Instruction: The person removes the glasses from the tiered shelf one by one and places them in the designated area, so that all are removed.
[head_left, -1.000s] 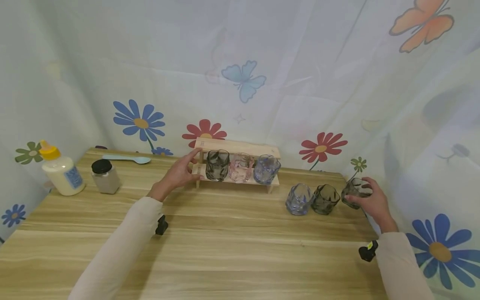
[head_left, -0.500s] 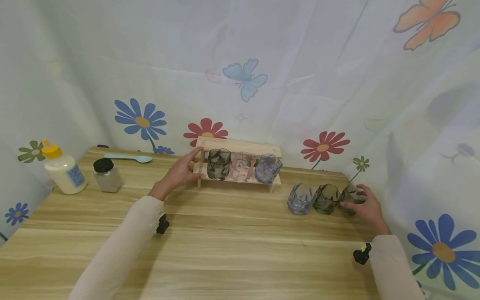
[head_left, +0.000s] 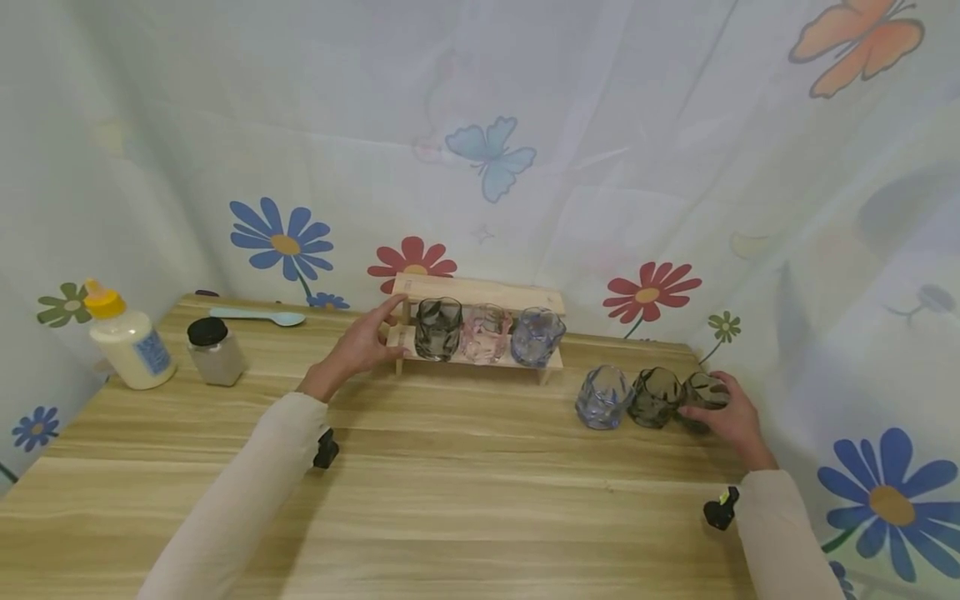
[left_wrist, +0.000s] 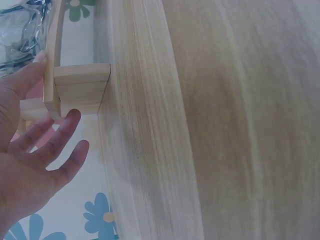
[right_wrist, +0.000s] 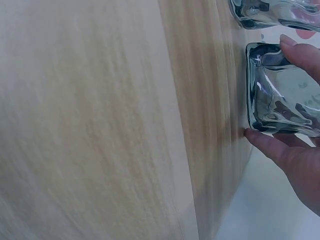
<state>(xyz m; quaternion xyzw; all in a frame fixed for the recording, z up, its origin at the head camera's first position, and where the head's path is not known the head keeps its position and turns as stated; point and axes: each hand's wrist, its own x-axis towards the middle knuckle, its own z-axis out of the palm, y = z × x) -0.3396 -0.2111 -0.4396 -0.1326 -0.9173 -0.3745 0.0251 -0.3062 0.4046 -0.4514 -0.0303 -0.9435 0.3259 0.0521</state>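
Observation:
My left hand (head_left: 362,343) holds the left end of a small two-tier wooden rack (head_left: 480,290), the thumb at the lower shelf board (left_wrist: 52,60) and the other fingers around the end. On that lower shelf stand a grey glass (head_left: 438,332), a pink glass (head_left: 484,335) and a blue glass (head_left: 537,337). My right hand (head_left: 737,415) grips another grey glass (right_wrist: 280,90) on the tabletop, thumb on one side and fingers on the other. Left of it, in a row, are a second grey glass (head_left: 656,398) and a blue one (head_left: 603,398).
A glue-like bottle with a yellow cap (head_left: 133,346), a black-lidded jar (head_left: 215,354) and a pale blue spoon (head_left: 258,316) are at the table's left. A flowered curtain (head_left: 480,192) hangs behind the wooden table (head_left: 480,500).
My right hand has brought its grey glass leftward, close beside the other grey glass. The left hand has stayed at the rack's end.

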